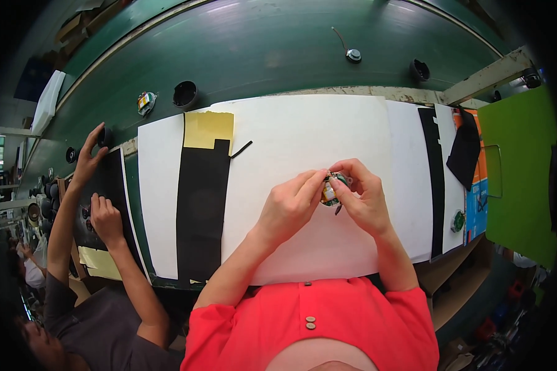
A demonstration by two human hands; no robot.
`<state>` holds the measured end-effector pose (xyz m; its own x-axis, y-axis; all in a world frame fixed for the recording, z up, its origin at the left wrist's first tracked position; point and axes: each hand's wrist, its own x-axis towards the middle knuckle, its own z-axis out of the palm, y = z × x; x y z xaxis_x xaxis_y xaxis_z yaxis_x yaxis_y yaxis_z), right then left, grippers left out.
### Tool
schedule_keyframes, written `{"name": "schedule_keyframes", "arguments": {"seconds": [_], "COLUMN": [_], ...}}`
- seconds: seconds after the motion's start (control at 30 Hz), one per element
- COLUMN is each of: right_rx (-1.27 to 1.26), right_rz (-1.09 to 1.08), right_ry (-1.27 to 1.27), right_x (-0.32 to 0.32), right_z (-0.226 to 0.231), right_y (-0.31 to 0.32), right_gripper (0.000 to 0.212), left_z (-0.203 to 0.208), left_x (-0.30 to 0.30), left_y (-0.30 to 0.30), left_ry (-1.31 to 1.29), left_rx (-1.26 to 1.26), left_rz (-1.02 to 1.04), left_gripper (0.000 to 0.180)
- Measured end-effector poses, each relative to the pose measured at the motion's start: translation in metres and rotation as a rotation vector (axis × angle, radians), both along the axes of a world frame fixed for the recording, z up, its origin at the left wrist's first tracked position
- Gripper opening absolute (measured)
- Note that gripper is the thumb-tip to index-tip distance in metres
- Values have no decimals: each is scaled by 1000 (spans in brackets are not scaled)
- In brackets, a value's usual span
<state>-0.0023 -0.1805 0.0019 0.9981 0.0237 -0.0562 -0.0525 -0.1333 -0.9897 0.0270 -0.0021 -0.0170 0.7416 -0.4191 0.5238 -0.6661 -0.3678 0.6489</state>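
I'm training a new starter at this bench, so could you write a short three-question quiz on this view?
1. What are the left hand and right hand holding between them?

2. True or false: the round silver part with a wire lies on the green surface, beyond the white sheet.

3. Which colour shows at the far end of the wide black sheet?
a) blue
b) yellow
c) red

Key: 1. A small green circuit board. 2. True. 3. b.

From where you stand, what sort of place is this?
Probably a factory assembly line: black cups sit on a green worktop, a small circuit board is being held, and a co-worker works alongside.
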Motion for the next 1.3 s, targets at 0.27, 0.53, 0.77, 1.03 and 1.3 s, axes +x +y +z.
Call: {"name": "schedule_keyframes", "arguments": {"seconds": [0.27,0.53,0.77,1.03,1.3], "right_rx": [9,94,144,212,233], "right_rz": [-85,-108,-61,24,74], "right_ry": [51,106,103,120,203], "right_x": [-3,-1,-4,-2,2], "right_z": [-3,-4,-4,-3,4], "right_y": [5,6,4,-3,-8], "right_gripper": [10,8,9,16,17], "left_z": [-1,2,5,11,7], "left_x": [-9,-11,-10,-9,-12], "left_y": [-5,-4,-4,-6,-5], "left_ry": [111,697,697,713,727], "left_rx": [-16,-285,-373,-367,-395], "left_rz": [44,38,25,44,31], "left_gripper": [24,20,18,17,17]}}
